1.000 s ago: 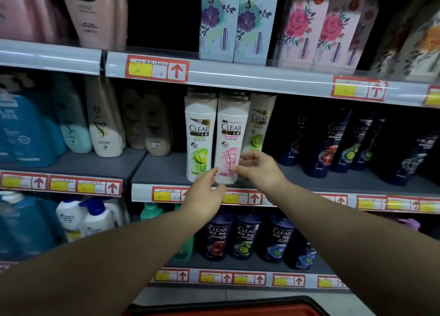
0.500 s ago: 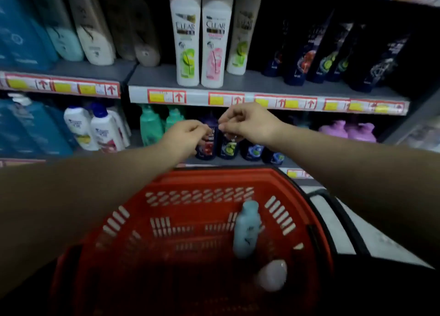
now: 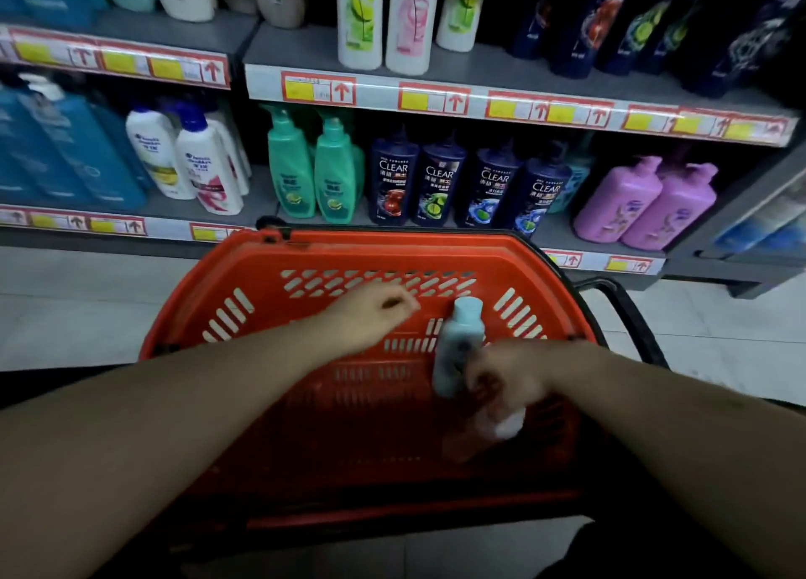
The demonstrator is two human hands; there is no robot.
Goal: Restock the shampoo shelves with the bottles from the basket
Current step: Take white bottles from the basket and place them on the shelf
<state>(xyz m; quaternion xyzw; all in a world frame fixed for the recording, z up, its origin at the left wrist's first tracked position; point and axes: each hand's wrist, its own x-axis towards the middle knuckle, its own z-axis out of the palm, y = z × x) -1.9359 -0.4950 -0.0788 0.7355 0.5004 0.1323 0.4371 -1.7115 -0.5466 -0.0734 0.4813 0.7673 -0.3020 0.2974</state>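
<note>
A red plastic basket [image 3: 392, 249] stands on the floor in front of the shampoo shelves. Inside it a pale teal bottle [image 3: 459, 338] lies lengthwise, cap pointing to the shelves, and a whitish-pink bottle [image 3: 506, 426] lies nearer me. My right hand [image 3: 508, 375] is blurred, low in the basket, against the teal bottle's near end and over the whitish-pink one; its grip is unclear. My left hand [image 3: 370, 314] hovers over the basket's far wall, fingers curled, holding nothing. White Clear bottles [image 3: 360, 15] stand at the front of the upper shelf [image 3: 379, 92].
On the lower shelf stand green pump bottles [image 3: 333, 172], dark blue Clear bottles [image 3: 436, 181], purple bottles [image 3: 645, 201] and white bottles [image 3: 209, 164]. The basket's black handle [image 3: 628, 312] sticks out on the right. Pale tiled floor [image 3: 87, 299] lies to the left.
My view dropped from the shelf to the basket. Both hands left the white Clear bottles and came down; the right hand reached the bottles in the basket.
</note>
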